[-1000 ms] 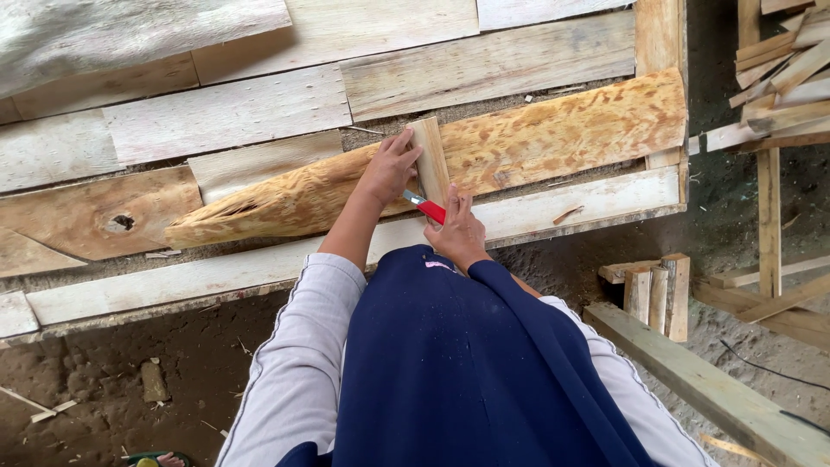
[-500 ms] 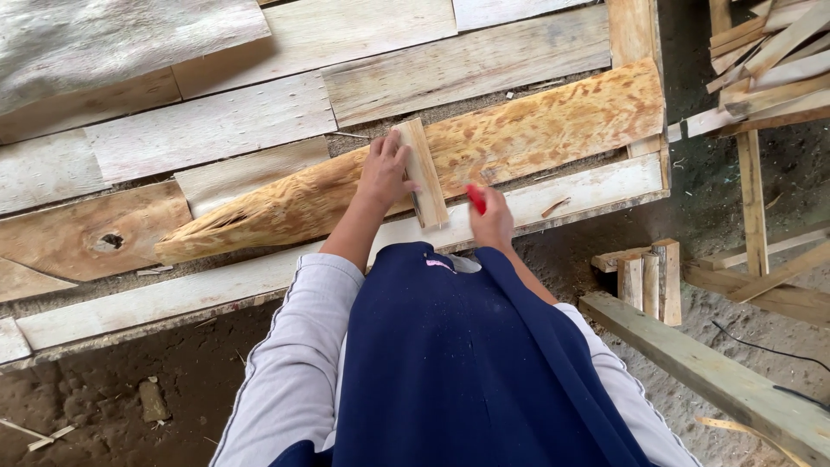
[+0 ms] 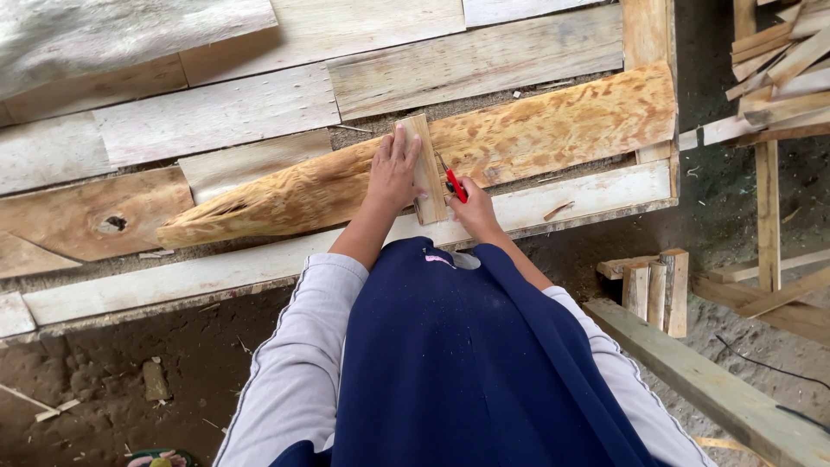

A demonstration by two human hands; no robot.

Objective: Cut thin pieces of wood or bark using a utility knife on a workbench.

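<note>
Platform of pale planks (image 3: 216,112) under my work: bears the rough orange slab (image 3: 536,130) lying slantwise, a knotted board (image 3: 78,216) at left, grey sheet (image 3: 104,35) at far corner, scattered chips.

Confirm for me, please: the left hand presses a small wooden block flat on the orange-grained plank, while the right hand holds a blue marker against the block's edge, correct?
Not quite: the marker is red, not blue, as the head view shows. The rest holds: the left hand presses the small wooden block flat on the orange-grained plank, and the right hand holds the marker at the block's edge.
</note>
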